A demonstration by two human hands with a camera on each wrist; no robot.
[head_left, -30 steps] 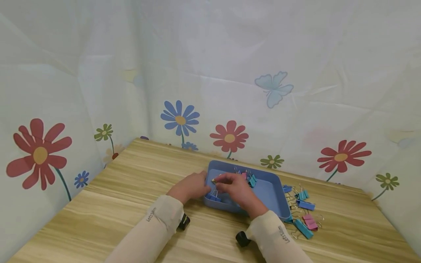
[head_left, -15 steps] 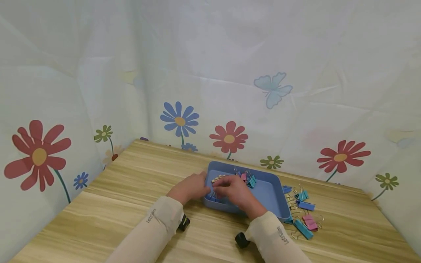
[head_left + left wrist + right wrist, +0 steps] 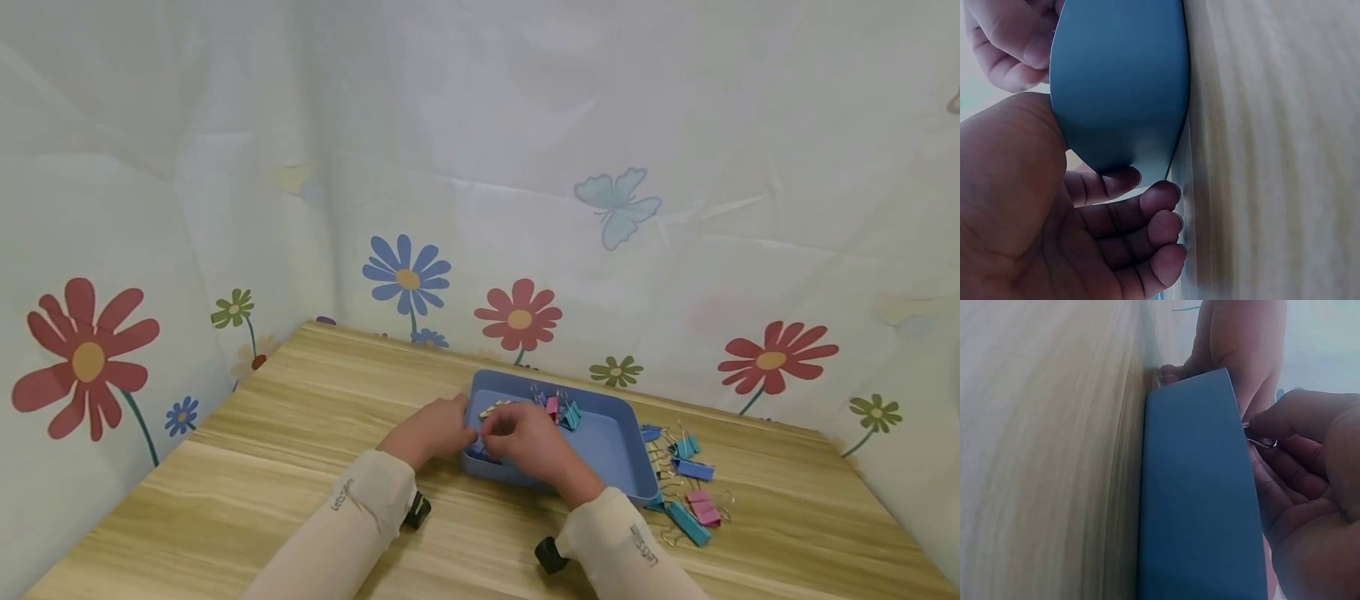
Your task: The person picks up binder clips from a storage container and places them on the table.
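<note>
A blue tray (image 3: 611, 446) lies on the table. My left hand (image 3: 435, 429) grips its left end, thumb at the rim and fingers curled against the outer wall in the left wrist view. My right hand (image 3: 528, 437) reaches over the front rim into the near left corner, where a blue binder clip (image 3: 478, 451) shows partly behind the fingers. A wire handle (image 3: 1264, 444) sits between thumb and fingers in the right wrist view. Just beyond the hand are gold-coloured clips (image 3: 492, 408). A pink binder clip (image 3: 552, 407) and a teal binder clip (image 3: 571, 415) stand at the tray's back.
Right of the tray lie several loose binder clips, among them a blue clip (image 3: 692, 468), a pink clip (image 3: 703, 507) and a teal clip (image 3: 687, 523). A flower-printed sheet (image 3: 637, 275) hangs behind the wood-grain table (image 3: 300, 417).
My right hand has moved from the gold-coloured clips, now left in the tray, toward the blue binder clip nearer the front. The left hand keeps its grip on the tray.
</note>
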